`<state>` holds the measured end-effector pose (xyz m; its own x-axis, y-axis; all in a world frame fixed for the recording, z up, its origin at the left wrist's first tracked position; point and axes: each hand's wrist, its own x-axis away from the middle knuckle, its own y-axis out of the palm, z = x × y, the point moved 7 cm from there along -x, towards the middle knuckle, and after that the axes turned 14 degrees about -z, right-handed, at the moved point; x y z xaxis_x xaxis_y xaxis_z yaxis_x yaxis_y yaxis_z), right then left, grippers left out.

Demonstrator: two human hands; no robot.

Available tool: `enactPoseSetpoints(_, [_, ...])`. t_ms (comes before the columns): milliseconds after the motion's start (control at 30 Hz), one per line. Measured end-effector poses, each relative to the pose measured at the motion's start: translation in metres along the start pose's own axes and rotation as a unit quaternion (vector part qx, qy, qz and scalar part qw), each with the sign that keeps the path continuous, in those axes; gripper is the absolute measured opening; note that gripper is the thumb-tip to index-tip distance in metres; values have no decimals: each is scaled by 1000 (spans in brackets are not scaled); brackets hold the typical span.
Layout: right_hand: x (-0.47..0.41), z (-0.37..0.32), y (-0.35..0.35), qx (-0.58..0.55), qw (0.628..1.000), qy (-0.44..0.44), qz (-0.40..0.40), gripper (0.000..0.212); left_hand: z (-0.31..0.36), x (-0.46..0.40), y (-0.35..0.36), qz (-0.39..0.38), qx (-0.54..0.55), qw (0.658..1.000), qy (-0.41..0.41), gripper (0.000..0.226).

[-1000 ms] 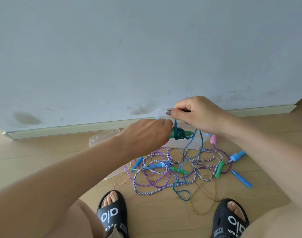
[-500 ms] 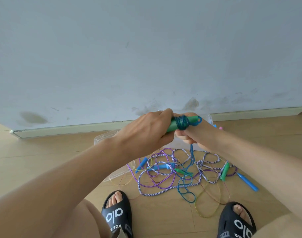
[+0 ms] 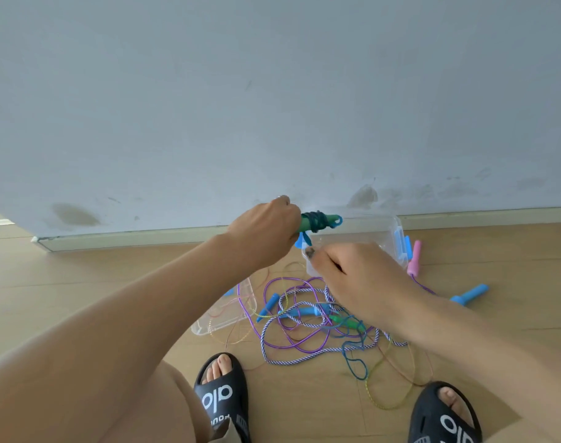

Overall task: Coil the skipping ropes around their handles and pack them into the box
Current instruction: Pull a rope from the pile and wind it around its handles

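Note:
My left hand (image 3: 266,231) grips a green handle (image 3: 331,219) with dark blue rope (image 3: 317,221) coiled round it, held up in front of the wall. Just below it, my right hand (image 3: 346,270) pinches the blue rope's free length between thumb and fingers, over the clear plastic box (image 3: 368,231). On the floor lies a tangle of ropes: a purple-and-white braided rope (image 3: 299,356), thin purple and yellow cords, and several blue handles (image 3: 299,312). A second green handle (image 3: 347,321) lies in the tangle.
A clear lid (image 3: 221,318) lies left of the tangle. A pink handle (image 3: 414,259) and a blue handle (image 3: 469,294) lie right of the box. My feet in black slides (image 3: 223,394) stand at the bottom. The wall and skirting board are close behind.
My right hand has dropped from beside the coiled handle to below it, drawing the rope down. My left hand keeps the green handle raised. The view has shifted slightly.

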<state>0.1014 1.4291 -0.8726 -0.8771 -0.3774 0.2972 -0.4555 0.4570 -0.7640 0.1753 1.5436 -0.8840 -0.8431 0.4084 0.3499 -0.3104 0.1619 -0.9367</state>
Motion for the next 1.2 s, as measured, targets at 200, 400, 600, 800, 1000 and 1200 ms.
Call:
enactPoseSetpoints(200, [-9, -7, -54, 144, 981, -78, 107, 56, 38, 1, 15, -26, -107, 991, 70, 18])
enactPoseSetpoints(400, [-36, 21, -72, 67, 993, -81, 45, 58, 64, 15, 7, 71, -104, 978, 165, 15])
enactPoseSetpoints(600, [-37, 21, -76, -29, 992, -118, 36, 58, 44, 17, 7, 21, 6, 997, 80, 20])
enactPoseSetpoints(800, [-36, 16, -72, -45, 990, -128, 25, 58, 50, 17, 7, 12, -44, 994, 101, 16])
enactPoseSetpoints(1000, [-53, 35, -49, -155, 983, -78, -58, 53, 54, 45, -25, 157, -38, 972, 170, 24])
enactPoseSetpoints(1200, [-50, 39, -8, -318, 938, -40, -128, 39, 42, 54, -20, 100, 90, 977, 168, 22])
